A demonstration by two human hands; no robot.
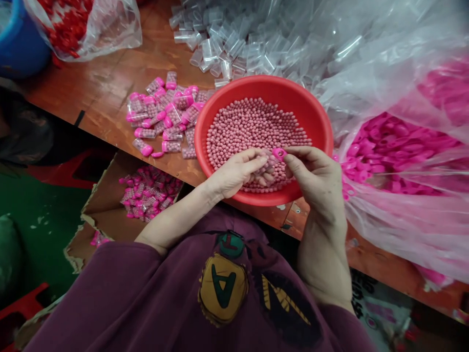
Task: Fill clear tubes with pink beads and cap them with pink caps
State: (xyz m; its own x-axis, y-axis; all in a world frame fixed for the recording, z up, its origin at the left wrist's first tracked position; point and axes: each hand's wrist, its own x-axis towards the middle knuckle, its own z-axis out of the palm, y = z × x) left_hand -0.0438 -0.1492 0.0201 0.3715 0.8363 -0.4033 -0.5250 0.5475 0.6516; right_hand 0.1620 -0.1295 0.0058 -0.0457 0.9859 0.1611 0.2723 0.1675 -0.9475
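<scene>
My left hand [234,172] is closed around a small clear plastic tube [266,162] with pink beads in it, partly hidden by my fingers. A bright pink plastic cap [279,154] is pinched between the thumb and fingers of my right hand [317,173], right at the end of the tube. I cannot tell whether cap and tube touch. Both hands are over the near side of a red basin [203,159], which holds a heap of loose pink beads [252,122].
Capped bead-filled tubes [161,117] lie left of the basin, and more fill a cardboard box [104,198] below. Clear tubes [227,49] are piled behind. Pink caps [399,151] spill from a plastic bag at right. Red pieces [68,32] and a blue bucket [24,46] stand far left.
</scene>
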